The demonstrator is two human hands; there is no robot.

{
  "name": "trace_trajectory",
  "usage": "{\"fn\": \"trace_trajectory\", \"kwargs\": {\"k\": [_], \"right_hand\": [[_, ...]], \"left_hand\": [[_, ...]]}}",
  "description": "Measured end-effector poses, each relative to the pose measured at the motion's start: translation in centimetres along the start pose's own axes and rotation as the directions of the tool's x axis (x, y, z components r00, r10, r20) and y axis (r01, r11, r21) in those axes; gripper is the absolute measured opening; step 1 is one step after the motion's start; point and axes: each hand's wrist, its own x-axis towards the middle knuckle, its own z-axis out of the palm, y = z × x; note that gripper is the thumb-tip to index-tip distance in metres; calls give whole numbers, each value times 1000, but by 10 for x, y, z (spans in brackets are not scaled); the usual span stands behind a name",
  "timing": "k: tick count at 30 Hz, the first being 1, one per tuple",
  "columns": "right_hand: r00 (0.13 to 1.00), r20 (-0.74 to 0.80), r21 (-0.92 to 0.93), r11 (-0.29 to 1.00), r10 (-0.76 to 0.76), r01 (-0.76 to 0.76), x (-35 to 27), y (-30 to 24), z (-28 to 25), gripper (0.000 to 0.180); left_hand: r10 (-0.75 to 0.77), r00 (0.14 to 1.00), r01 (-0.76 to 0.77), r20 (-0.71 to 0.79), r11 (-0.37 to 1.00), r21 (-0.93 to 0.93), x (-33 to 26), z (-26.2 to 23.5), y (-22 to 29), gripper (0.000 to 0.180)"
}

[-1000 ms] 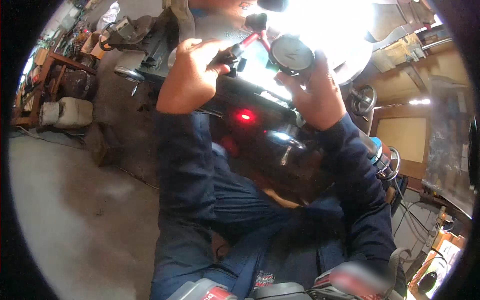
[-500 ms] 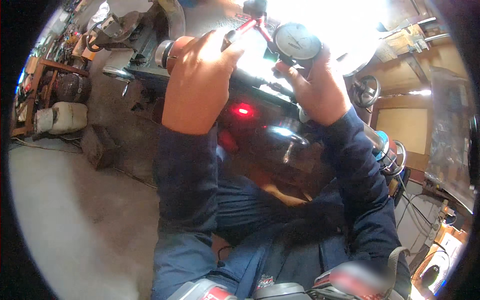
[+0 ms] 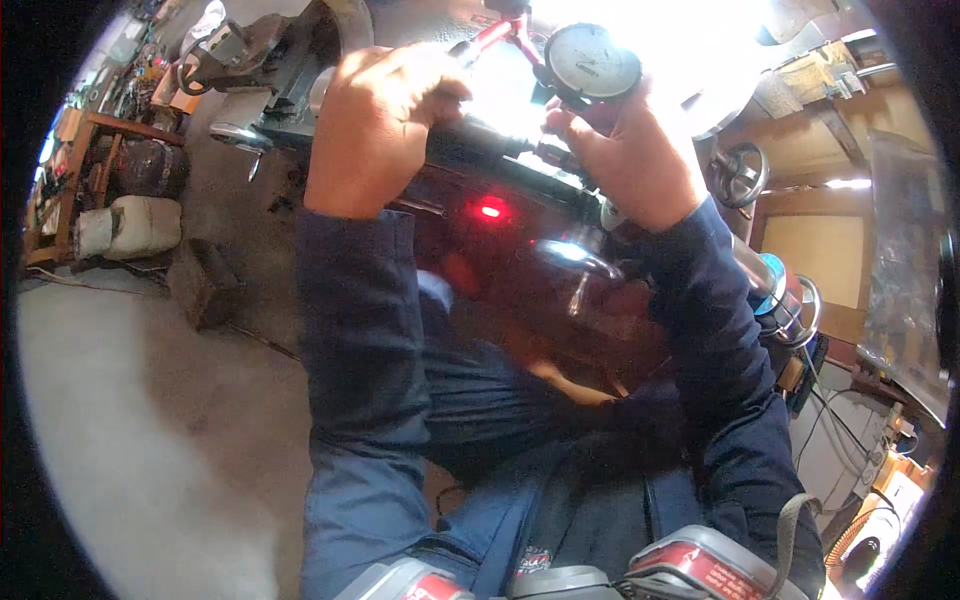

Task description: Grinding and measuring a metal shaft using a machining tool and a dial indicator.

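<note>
A round white-faced dial gauge [image 3: 592, 62] stands at the top middle, its dial turned toward me. My right hand [image 3: 645, 155] grips it from the right, thumb bent in front just below the rim; the other fingers are hidden behind it. Left of the gauge a red jointed holder arm [image 3: 495, 37] reaches up to a dark knob. My left hand [image 3: 375, 115] is closed left of that arm, its thumb and fingers curled together over the machine. Whatever those fingers hold is hidden. Strong glare covers the surface between and behind the hands.
Below the hands are a shiny crank handle [image 3: 575, 260] and a glowing red light [image 3: 490, 211] on the machine's front. Another crank [image 3: 240, 135] juts out at left. A handwheel [image 3: 740, 174] stands at right. A dark block [image 3: 205, 283] lies on the floor.
My left hand has drawn back left from the red arm, and its fingers have curled in. My right hand stays at the dial gauge. The view has shifted slightly.
</note>
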Motion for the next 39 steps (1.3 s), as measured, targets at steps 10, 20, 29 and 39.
{"fn": "trace_trajectory", "kwargs": {"k": [10, 20, 29, 39], "right_hand": [[932, 112, 552, 759, 344, -346, 14, -11, -6, 50], [925, 184, 635, 678, 333, -370, 15, -14, -20, 49], [945, 200, 633, 702, 258, -325, 18, -13, -18, 43], [990, -94, 103, 990, 102, -93, -33, 2, -71, 74]], "left_hand": [[-251, 949, 316, 192, 774, -549, 6, -6, -34, 49], [-335, 877, 451, 345, 325, -831, 9, -17, -41, 34], [-427, 842, 538, 329, 634, -555, 9, -12, -32, 36], [-393, 872, 488, 291, 660, -572, 0, -13, -40, 35]]}}
